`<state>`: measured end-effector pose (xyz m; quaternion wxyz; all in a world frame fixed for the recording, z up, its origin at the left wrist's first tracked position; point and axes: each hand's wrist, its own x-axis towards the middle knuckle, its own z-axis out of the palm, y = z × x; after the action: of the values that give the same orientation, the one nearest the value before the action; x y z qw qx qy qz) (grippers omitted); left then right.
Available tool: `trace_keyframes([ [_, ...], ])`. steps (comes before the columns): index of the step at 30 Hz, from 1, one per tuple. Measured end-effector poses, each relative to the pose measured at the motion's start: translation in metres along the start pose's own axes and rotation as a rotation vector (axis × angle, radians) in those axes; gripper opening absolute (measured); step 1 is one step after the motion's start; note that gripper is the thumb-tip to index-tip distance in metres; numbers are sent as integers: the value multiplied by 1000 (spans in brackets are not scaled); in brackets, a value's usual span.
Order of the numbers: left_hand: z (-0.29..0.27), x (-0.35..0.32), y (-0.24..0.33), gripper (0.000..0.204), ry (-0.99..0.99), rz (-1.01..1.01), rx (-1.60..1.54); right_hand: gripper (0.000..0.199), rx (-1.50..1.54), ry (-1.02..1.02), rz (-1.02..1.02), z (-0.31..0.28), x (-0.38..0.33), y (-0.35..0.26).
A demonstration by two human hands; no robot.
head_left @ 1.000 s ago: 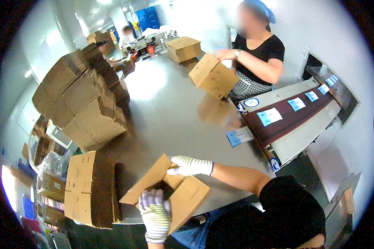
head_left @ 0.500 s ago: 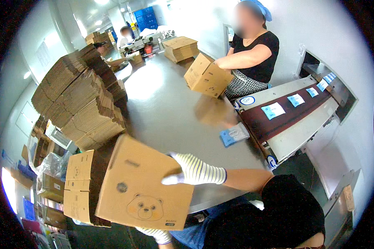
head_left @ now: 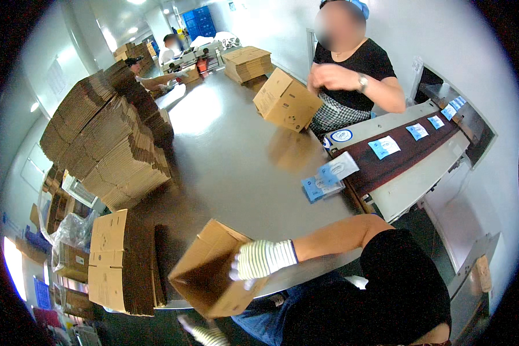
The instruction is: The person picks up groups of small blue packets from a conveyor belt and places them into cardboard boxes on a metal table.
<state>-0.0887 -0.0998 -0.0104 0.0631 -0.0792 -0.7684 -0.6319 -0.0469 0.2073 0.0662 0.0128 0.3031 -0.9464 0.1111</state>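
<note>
A brown cardboard box (head_left: 197,248), now opened out with its hollow inside showing, is tilted at the near edge of the metal table. My right hand (head_left: 265,260), in a white glove with yellow-green stripes, grips its right-hand wall, fingers reaching into the opening. Below the box, apart from it, is my left hand (head_left: 205,333) in a matching glove; it is slightly blurred, fingers stretched out and nothing in them. Just left of the box stands a row of flat folded cartons (head_left: 112,262).
Tall stacks of flat cartons (head_left: 106,144) line the table's left side. Blue-and-white packets (head_left: 323,187) lie by the conveyor belt (head_left: 363,167), which carries several more. Across the table (head_left: 213,167), a person in black (head_left: 357,75) stands behind another box (head_left: 287,101).
The flat carton has been opened into a hollow box and lowered. My left hand has come away from its lower edge. Another packet is coming off the belt; the co-worker's hands have left their box.
</note>
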Motion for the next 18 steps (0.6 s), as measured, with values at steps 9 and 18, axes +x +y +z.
trace_keyframes([
  [9,0,37,81,24,-693,1155,1176,70,-181,-40,-150,-14,22,16],
  [18,24,21,88,34,-789,1064,1087,69,285,1055,80,-149,-78,-33],
])
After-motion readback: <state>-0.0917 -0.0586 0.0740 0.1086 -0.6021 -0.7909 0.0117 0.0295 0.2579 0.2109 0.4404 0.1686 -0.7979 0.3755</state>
